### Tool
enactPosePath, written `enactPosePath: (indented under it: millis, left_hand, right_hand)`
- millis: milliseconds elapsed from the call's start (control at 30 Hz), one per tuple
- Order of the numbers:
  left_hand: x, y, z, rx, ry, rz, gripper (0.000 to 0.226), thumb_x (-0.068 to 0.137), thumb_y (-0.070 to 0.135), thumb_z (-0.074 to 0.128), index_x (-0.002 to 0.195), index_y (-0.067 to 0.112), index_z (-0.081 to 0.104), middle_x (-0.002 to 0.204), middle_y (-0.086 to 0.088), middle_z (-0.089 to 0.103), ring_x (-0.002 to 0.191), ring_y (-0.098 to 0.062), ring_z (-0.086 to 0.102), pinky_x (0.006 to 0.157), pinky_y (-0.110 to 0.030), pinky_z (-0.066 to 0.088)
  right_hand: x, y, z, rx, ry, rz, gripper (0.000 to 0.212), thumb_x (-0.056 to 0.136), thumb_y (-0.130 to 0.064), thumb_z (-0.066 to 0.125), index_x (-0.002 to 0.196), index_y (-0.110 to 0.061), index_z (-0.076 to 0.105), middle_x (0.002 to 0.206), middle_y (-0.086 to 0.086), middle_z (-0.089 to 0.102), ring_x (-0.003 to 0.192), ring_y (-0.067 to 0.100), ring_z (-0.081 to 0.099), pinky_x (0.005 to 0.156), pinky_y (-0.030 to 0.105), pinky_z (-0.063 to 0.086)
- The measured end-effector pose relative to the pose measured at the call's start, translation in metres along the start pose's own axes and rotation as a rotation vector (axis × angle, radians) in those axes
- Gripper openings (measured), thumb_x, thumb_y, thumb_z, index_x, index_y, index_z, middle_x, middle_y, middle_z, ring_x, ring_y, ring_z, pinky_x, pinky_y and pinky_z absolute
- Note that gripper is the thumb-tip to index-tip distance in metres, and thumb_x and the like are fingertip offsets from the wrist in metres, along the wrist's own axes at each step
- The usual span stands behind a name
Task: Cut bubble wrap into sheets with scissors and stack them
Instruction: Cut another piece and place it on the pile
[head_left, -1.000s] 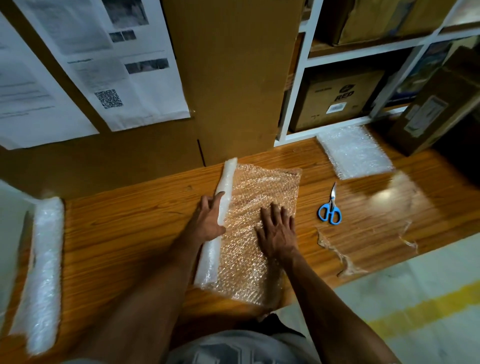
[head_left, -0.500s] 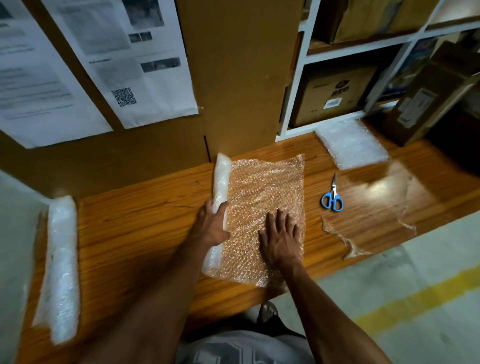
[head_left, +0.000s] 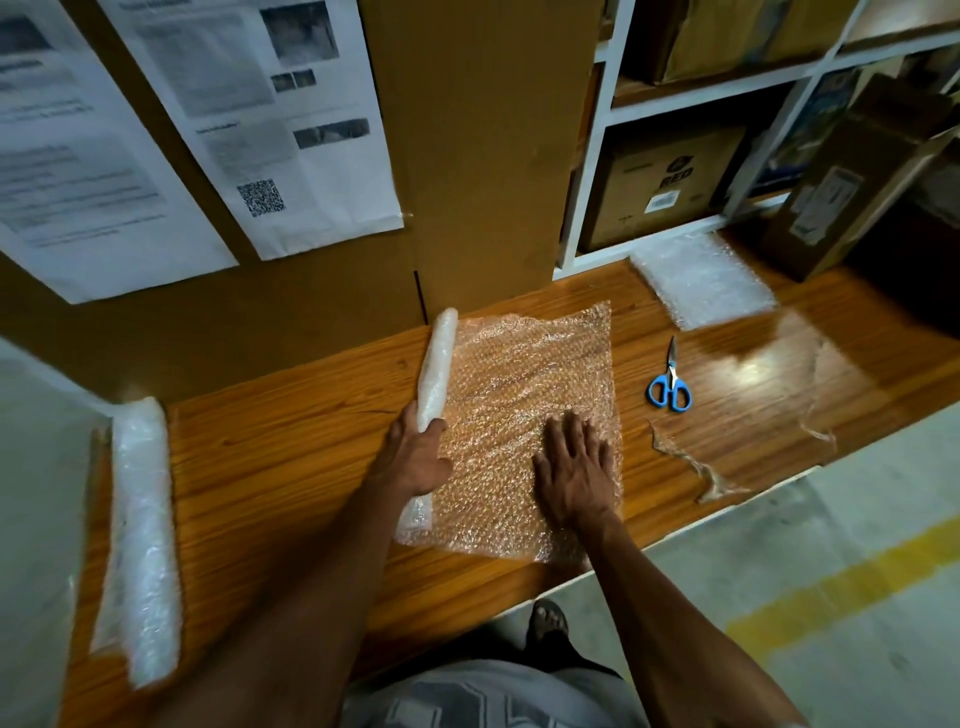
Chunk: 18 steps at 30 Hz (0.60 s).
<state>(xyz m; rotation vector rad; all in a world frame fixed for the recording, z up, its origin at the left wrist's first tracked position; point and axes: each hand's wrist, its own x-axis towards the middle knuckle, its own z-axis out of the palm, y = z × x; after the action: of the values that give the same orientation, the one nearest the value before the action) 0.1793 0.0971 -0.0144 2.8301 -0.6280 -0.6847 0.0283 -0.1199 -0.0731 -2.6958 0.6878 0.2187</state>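
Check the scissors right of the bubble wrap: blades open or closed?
Closed. The scissors lie flat on the table, blades together in one point, blue handles side by side; neither hand touches them.

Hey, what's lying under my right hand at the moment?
The right hand rests flat on the unrolled bubble wrap, which lies on the wooden table. The patch beneath the palm is hidden.
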Motion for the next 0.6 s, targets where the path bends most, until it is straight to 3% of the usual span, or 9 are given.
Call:
enactPosePath:
  millis: [267,400,500,600]
  left_hand:
    - [0.004,-0.012,0.004,0.036,0.053,-0.086,0.084,0.081,0.019,0.07,0.15,0.042,0.028,0.157,-0.004,0.01,0.135,-0.034,0.04,0.094,-0.048,0.055]
    - [0.005,-0.01,0.007,0.063,0.075,-0.09,0.078,0.084,0.03,0.067,0.152,0.038,0.029,0.162,-0.008,0.004,0.139,-0.037,0.033,0.103,-0.049,0.048]
    - [0.006,0.0,0.01,0.16,0.217,-0.046,0.078,0.083,0.044,0.068,0.151,0.032,0.032,0.163,-0.018,0.005,0.137,-0.039,0.031,0.109,-0.049,0.039]
    - [0.007,0.025,0.009,0.191,0.378,0.06,0.066,0.083,0.044,0.071,0.142,0.029,0.046,0.161,-0.017,0.016,0.136,-0.036,0.034,0.108,-0.051,0.039]
  right_hand:
    - [0.004,0.011,0.002,-0.031,-0.014,0.021,0.067,0.107,-0.058,0.002,0.165,-0.03,-0.017,0.172,0.004,-0.024,0.158,0.031,-0.022,0.128,0.056,-0.009]
    - [0.005,0.013,0.0,-0.03,-0.006,0.006,0.067,0.108,-0.057,0.004,0.166,-0.029,-0.014,0.171,0.004,-0.024,0.158,0.03,-0.022,0.128,0.056,-0.009]
    - [0.007,0.015,-0.005,0.002,0.027,-0.008,0.068,0.108,-0.056,0.003,0.167,-0.026,-0.008,0.173,0.005,-0.018,0.16,0.028,-0.016,0.13,0.054,-0.006]
    - [0.013,0.019,-0.016,0.055,0.097,0.019,0.071,0.107,-0.054,0.007,0.168,-0.018,0.01,0.176,0.009,0.003,0.162,0.028,0.0,0.131,0.051,0.001]
